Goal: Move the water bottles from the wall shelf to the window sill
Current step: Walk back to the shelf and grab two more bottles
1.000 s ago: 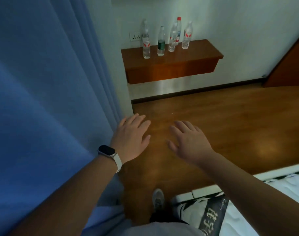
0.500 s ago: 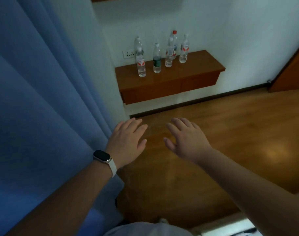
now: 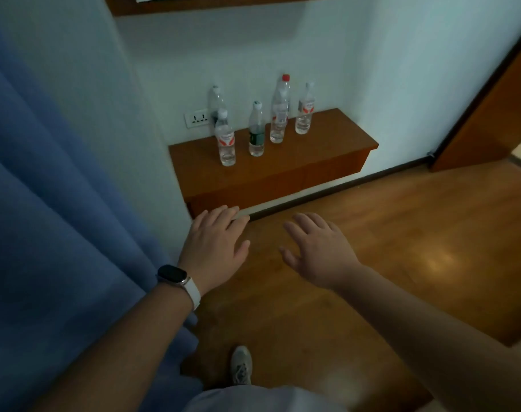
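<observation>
Palms down, I see the left hand (image 3: 216, 245) and the right hand (image 3: 318, 251) stretched flat and empty over the wooden floor (image 3: 402, 233), side by side and apart. Beyond them the water bottles (image 3: 257, 129) stand upright on the wall shelf (image 3: 283, 165), with a blue curtain (image 3: 60, 203) at left.

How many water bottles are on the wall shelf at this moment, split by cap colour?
Red-cap bottle: 1
Pale-cap bottles: 5
Total: 6, all upright on the shelf
</observation>
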Demonstrator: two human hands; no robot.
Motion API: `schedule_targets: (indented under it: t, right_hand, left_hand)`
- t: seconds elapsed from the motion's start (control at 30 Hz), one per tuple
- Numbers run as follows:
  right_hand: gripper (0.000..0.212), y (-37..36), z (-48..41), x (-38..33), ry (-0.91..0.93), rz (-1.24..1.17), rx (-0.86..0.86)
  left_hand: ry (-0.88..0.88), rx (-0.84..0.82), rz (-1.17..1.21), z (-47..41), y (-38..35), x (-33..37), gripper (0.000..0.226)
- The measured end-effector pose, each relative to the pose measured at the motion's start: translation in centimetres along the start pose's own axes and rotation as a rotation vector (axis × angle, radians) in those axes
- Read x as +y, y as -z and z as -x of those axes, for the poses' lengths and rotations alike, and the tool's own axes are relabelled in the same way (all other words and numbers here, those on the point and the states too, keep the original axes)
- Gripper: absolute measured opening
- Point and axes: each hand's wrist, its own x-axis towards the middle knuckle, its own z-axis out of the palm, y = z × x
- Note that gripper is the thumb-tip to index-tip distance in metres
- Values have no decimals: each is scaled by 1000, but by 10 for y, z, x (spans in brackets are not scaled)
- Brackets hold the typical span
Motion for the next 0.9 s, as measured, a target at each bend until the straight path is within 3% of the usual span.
schedule_targets:
  t: [0.37,0.9]
  right_hand:
    - [63,19,-144,-8,-97,45,-11]
    - [60,15,-328,92,-33,-14,48]
  left_hand:
    - [-85,26,31,-131,-6,-97,52]
    - [11,38,-38,-295,-37,-155,48]
